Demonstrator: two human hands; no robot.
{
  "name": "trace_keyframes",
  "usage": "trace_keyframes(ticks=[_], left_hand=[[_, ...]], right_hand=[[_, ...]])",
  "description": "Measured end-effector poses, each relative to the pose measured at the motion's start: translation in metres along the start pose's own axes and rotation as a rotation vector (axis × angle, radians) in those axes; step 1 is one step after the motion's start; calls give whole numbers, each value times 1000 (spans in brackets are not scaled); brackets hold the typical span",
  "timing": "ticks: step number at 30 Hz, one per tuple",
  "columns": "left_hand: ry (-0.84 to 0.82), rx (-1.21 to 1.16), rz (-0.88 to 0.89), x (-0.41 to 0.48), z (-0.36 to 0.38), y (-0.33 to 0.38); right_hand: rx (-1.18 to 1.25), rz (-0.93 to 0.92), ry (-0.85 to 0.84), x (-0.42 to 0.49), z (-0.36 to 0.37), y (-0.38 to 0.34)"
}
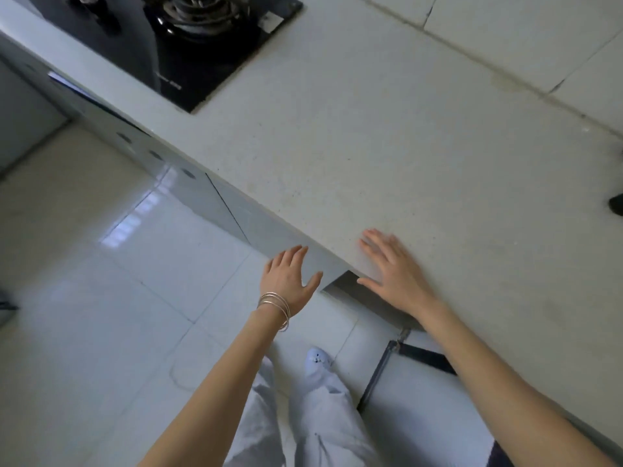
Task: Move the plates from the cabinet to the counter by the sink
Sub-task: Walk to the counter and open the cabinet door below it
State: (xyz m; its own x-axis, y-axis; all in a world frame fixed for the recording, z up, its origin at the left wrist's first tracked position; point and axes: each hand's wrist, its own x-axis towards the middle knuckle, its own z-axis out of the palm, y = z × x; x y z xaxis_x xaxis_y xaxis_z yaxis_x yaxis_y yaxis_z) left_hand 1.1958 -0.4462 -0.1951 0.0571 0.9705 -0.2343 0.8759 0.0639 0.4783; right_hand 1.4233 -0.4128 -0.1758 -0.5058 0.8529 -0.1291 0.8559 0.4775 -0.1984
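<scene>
No plates are in view. My left hand (pixel 290 278), with thin bangles on the wrist, is held with straight fingers against the front of a grey cabinet door (pixel 325 264) under the counter. My right hand (pixel 394 274) lies flat with spread fingers at the front edge of the pale speckled counter (pixel 404 146). Between the two hands a dark gap (pixel 357 291) shows into the cabinet below the counter; its inside is hidden. Neither hand holds anything.
A black glass gas hob (pixel 175 38) is set into the counter at the top left. A cabinet door (pixel 421 399) with a hinge stands open below my right arm. A dark object (pixel 617 203) pokes in at the right edge. Glossy floor tiles (pixel 118 298) lie to the left.
</scene>
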Motion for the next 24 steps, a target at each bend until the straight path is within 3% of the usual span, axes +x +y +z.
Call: trace_keyframes(ticks=[9,14,24], left_hand=[[46,-456,-231,18,20,23],[78,-904,-321,20,26,30],[-2,-1194,-298,31,27,25]], right_hand=[[-85,-98,51,-2,11,14],[-84,-114,108,-2,10,14],[-90,-112,105,-1,10,13]])
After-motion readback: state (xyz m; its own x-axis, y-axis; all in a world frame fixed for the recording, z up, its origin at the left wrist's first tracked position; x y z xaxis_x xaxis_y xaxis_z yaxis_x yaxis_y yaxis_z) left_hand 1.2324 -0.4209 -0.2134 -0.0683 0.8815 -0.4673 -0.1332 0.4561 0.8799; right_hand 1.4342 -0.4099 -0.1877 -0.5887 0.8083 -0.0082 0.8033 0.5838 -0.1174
